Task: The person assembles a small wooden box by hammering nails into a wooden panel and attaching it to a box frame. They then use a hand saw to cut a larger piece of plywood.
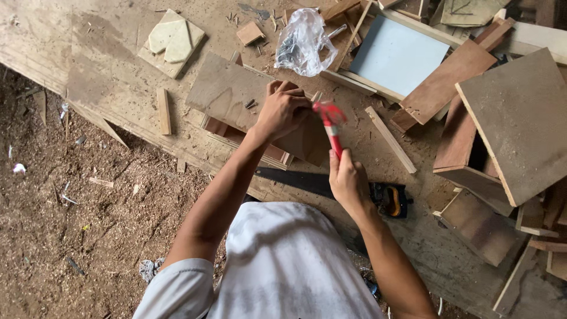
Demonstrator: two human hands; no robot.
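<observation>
We log two hands, right hand [349,180] closed round one red hammer [331,121], left hand [284,109] curled, fingertips pinched on one plywood panel [236,94] atop one wooden box [248,139] mid-tabletop [106,71], one handsaw [295,179] beneath our wrists, one plastic bag [302,41] beyond.

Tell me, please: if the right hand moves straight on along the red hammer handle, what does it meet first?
The right hand points up the hammer toward its head; just beyond lie the left hand's fingers on the plywood box. Depth is unclear, so likely those fingers.
</observation>
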